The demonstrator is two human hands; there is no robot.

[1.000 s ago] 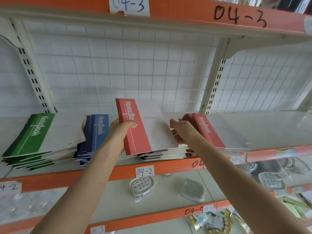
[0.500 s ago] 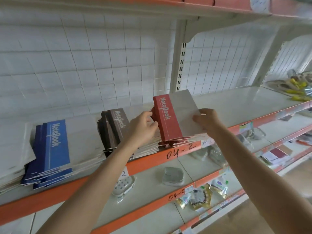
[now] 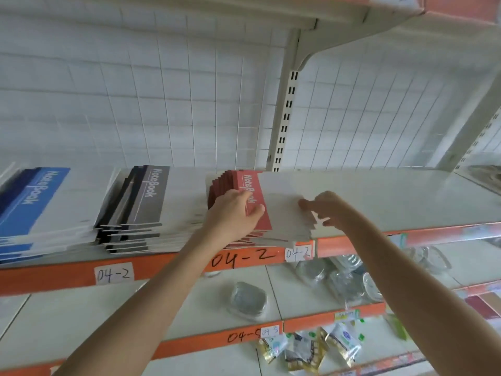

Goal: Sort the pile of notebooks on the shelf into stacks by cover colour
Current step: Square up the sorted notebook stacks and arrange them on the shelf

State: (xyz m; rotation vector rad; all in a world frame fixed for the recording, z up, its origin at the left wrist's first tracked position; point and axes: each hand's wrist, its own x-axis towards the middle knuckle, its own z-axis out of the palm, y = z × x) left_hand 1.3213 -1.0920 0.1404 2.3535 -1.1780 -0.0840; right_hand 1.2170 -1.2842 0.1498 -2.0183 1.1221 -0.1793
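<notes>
The red notebook (image 3: 279, 196) lies on top of the red stack (image 3: 260, 236) on the shelf (image 3: 393, 199). My left hand (image 3: 233, 213) rests flat on its red spine band, thumb stretched out over the cover. At the notebook's right edge my right hand (image 3: 325, 207) has its thumb on the cover and its fingers curled beside the edge, pinching it. A grey and black stack (image 3: 151, 196) sits just left of the red one. Further left is a blue stack (image 3: 35, 196), cut off by the frame.
A white slotted upright (image 3: 284, 118) and a wire grid back panel stand behind the stacks. The shelf surface runs bare to the right of the red stack. Wrapped soap dishes (image 3: 248, 299) and small packets (image 3: 311, 348) lie on the lower shelves.
The red notebook, held tilted above the red stack, now lies flat on it. My left hand has moved onto its spine band. The view has swung right; the green stack is out of frame.
</notes>
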